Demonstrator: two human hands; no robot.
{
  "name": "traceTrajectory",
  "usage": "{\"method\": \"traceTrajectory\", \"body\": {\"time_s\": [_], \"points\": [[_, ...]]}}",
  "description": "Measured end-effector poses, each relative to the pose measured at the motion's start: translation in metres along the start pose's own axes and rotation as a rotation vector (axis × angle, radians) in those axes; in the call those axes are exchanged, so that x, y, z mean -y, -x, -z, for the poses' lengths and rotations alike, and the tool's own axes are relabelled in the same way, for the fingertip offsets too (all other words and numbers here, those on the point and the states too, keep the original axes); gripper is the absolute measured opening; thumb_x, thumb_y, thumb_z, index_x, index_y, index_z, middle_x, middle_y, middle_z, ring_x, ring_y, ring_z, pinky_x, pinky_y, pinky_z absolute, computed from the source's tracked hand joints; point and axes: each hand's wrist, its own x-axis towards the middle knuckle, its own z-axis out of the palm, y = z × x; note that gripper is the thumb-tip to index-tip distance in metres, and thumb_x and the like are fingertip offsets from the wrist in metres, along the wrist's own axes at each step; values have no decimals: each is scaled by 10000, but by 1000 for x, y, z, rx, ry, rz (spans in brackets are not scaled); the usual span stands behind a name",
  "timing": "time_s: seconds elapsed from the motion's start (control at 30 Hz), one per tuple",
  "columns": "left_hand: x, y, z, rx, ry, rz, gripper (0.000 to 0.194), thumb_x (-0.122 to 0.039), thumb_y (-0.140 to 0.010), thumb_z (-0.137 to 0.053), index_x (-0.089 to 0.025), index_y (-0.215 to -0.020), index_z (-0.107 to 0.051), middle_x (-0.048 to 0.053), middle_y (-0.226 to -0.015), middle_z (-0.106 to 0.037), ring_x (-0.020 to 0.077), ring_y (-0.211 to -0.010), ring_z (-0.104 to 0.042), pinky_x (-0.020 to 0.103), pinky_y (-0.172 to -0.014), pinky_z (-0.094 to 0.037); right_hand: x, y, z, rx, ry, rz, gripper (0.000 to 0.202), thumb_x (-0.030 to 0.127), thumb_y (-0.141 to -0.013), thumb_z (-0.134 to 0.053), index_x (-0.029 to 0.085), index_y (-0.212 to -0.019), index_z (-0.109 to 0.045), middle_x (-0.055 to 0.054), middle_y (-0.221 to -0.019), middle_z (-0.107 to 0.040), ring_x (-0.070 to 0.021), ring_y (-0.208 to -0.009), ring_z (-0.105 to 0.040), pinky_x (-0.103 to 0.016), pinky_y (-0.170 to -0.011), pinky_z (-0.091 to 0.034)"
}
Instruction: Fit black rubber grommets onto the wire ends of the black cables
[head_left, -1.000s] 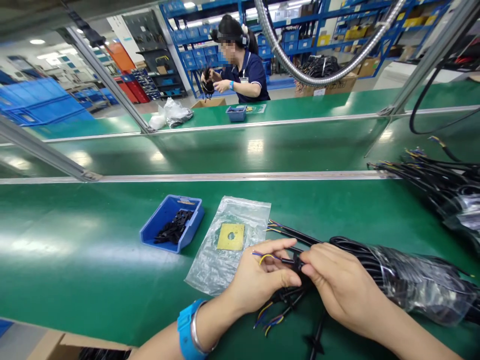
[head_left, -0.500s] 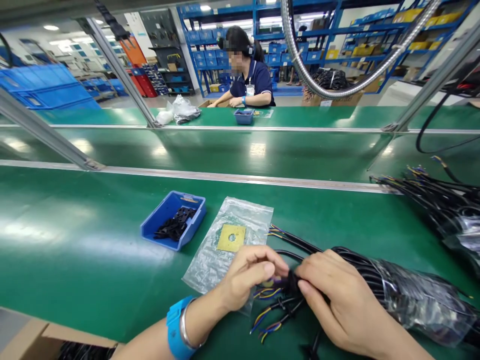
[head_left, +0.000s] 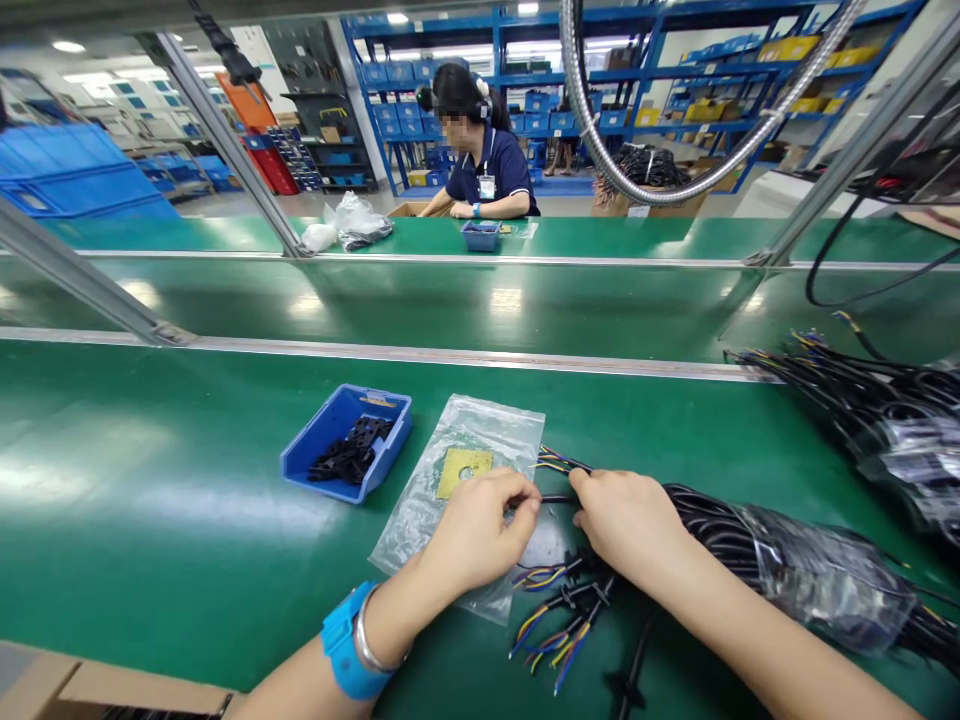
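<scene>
My left hand (head_left: pixel 484 520) is closed around the end of a black cable, over the edge of a clear plastic bag (head_left: pixel 480 420). A yellow square plate with a round hole (head_left: pixel 454 470) lies at the bag. My right hand (head_left: pixel 622 520) pinches the same cable a little to the right. Below my hands, several cable ends with bare coloured wires (head_left: pixel 559 625) carry black clips. The wrapped bundle of black cables (head_left: pixel 817 580) extends to the right. To the left stands a blue bin (head_left: pixel 300 455) holding small black parts (head_left: pixel 352 450).
Another cable bundle (head_left: pixel 885 410) lies at the right. A metal rail (head_left: pixel 450 355) crosses the green table (head_left: pixel 187 560). Across it sits a person in a dark shirt (head_left: pixel 495 165) by a small blue bin (head_left: pixel 480 236). An open carton (head_left: pixel 112 690) is at lower left.
Both hands have moved up and away from the clipped cable ends to another cable. More clipped ends are now visible below them. The view has shifted slightly.
</scene>
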Motion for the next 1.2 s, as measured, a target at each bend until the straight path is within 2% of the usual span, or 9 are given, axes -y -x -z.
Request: {"method": "traceTrajectory", "body": {"time_s": [0.3,0.43,0.5,0.63,0.87,0.97,1.03,1.1,1.2], "points": [[11,-3,-1,-136,133,3,265,-87,-754,-509,-177,-977,-619,41,-875,-697,188,-780,-644,279,-679,-487,-6,-1,13,-124,83,-64,115,77,-767,-480,175,-731,-528,-71,-653,-589,-256,-733,-554,-321,-604,-364],[6,-1,-2,-114,435,-26,370,-199,-753,-661,-184,-1116,-595,47,-933,-704,181,-823,-657,270,-696,-514,-12,9,15,-225,-167,122,98,127,-843,-456,176,-843,-542,-45,-730,-592,-212,-734,-505,-335,-680,-390],[3,-1,-2,-106,509,-74,319,-248,-743,-713,-178,-1047,-648,49,-891,-718,177,-798,-660,280,-726,-516,-15,16,11,-248,-293,216,134,172,-913,-423,175,-954,-551,-53,-819,-606,-202,-770,-518,-340,-713,-407],[-2,1,0,-147,429,-154,70,-216,-772,-695,-178,-827,-718,38,-805,-737,161,-735,-663,268,-715,-502,-17,26,-2,-317,-431,301,157,206,-964,-413,163,-1073,-518,-74,-963,-607,-187,-852,-559,-324,-744,-452],[3,2,-4,-242,162,-467,205,-73,-821,-519,-124,-863,-713,69,-772,-735,149,-719,-670,240,-687,-538,-21,27,-25,-413,-429,472,212,148,-972,-377,163,-1120,-527,-29,-785,-601,-147,-659,-564,-274,-602,-461],[1,4,7,-260,93,-513,212,-84,-832,-504,-130,-859,-709,69,-772,-737,145,-713,-671,241,-692,-545,-24,25,-30,-411,-422,483,212,156,-969,-360,170,-1087,-536,-30,-802,-613,-138,-653,-581,-254,-581,-468],[0,7,27,-252,34,-469,205,-112,-841,-513,-155,-864,-713,58,-806,-743,147,-750,-677,243,-728,-544,-25,25,-29,-459,-402,475,196,172,-970,-359,170,-1057,-535,-35,-818,-618,-140,-671,-591,-256,-601,-480],[6,10,56,-250,-105,-304,204,-152,-849,-524,-190,-884,-721,41,-878,-747,154,-819,-679,248,-778,-533,-26,26,-27,-538,-386,456,177,182,-970,-367,165,-1022,-535,-39,-820,-615,-141,-691,-594,-259,-634,-488],[33,12,103,-275,-498,259,243,-223,-873,-502,-270,-989,-712,-4,-1018,-731,163,-945,-663,259,-850,-505,-24,28,-23,-639,-386,446,162,187,-966,-393,150,-1020,-542,-49,-845,-614,-140,-738,-598,-258,-690,-491]]}}
